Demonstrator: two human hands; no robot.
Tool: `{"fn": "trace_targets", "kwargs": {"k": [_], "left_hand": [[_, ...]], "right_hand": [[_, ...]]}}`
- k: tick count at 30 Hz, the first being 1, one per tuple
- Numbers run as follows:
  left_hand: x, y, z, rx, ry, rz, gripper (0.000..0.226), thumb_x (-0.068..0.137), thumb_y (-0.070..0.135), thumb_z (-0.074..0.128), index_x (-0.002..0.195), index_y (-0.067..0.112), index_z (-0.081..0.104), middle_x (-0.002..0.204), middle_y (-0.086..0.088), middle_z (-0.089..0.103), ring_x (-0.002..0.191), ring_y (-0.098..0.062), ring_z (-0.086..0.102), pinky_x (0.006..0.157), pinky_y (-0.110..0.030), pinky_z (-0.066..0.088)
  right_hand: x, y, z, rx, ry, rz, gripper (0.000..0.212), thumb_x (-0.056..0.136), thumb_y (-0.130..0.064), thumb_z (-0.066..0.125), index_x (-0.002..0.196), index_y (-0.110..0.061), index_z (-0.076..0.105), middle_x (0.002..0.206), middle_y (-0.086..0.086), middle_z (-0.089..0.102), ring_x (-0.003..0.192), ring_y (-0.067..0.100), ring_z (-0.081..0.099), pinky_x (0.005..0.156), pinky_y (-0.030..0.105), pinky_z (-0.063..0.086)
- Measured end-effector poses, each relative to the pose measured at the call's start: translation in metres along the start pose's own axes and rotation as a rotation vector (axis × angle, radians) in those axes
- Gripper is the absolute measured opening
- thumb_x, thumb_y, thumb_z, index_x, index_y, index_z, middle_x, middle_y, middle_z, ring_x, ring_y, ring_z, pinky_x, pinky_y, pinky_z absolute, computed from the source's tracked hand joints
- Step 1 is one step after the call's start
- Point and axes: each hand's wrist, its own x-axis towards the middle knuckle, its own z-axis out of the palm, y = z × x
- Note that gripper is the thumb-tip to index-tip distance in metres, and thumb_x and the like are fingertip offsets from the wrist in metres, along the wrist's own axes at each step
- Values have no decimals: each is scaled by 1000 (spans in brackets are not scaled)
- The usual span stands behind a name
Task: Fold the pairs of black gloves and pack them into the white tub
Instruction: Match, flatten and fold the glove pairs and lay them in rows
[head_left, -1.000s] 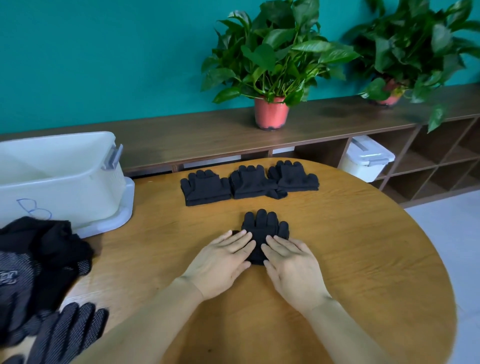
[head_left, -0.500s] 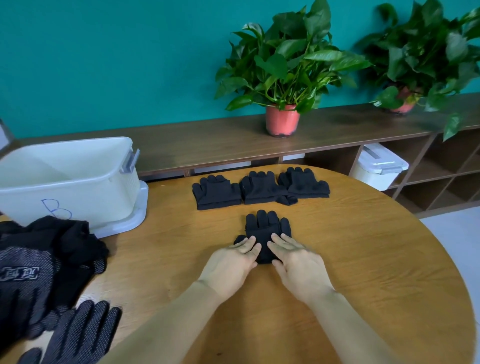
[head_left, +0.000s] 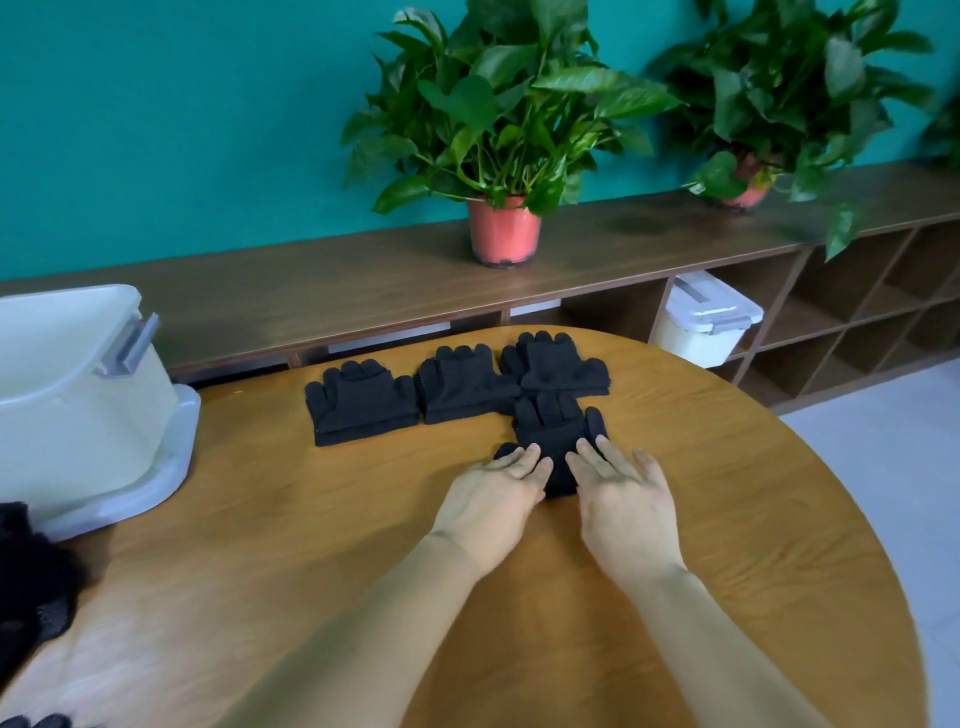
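A folded pair of black gloves lies on the round wooden table, just below a row of three folded pairs. My left hand and my right hand lie flat with straight fingers, their fingertips pressing on the near end of that pair from either side. The pair's glove fingers reach the right-hand pair of the row. The white tub stands at the left edge of the table, on its lid. Its inside is hidden from here.
A heap of loose black gloves lies at the near left edge. Behind the table runs a low brown shelf unit with two potted plants. A small lidded white box sits in one cubby.
Both hands have slid the folded pair away from me and a little to the right, up against the row of three. My view has swung right, so the loose heap is mostly out of frame.
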Motion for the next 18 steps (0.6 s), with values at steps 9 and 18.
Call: {"fn": "trace_targets", "kwargs": {"k": [9, 18], "left_hand": [[31, -2, 0, -25, 8, -28, 52, 110, 17, 30, 159, 22, 13, 166, 0, 5, 153, -14, 7, 122, -31, 19], [-21, -1, -29, -30, 62, -80, 56, 109, 12, 26, 158, 17, 1, 166, 1, -3, 152, -12, -10, 121, -27, -3]], "right_hand": [[26, 14, 8, -25, -65, 65, 52, 53, 2, 88, 103, -9, 77, 110, 9, 73, 111, 25, 67, 90, 51, 53], [15, 1, -19, -111, -168, 6, 65, 95, -7, 49, 155, -14, 24, 160, 2, 28, 152, 17, 9, 123, 41, 10]]}}
